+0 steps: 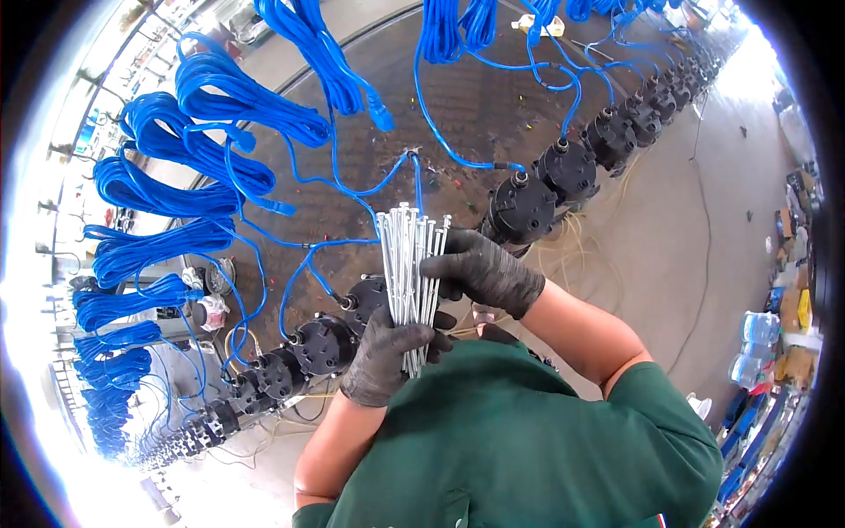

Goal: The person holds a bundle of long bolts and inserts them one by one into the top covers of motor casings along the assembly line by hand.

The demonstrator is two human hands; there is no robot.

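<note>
A bundle of long silver bolts (405, 273) stands nearly upright in front of my chest, heads at the top. My left hand (384, 354), in a dark glove, is closed round the lower part of the bundle, with the thumb across it. From the right, my right hand (482, 268), gloved alike, grips the bundle's upper part just below the heads. Its fingertips are partly hidden behind the bolts. Just beyond my hands runs a row of round black housings (521, 209), with blue cables (480, 165) plugged into their tops.
Coiled bundles of blue cable (251, 97) hang along the left and far side. A yellow and white bottle (539, 26) lies at the far side. Water bottles (759, 330) and cardboard boxes (792, 290) stand at the right. A thin dark cord (707, 238) trails over the floor.
</note>
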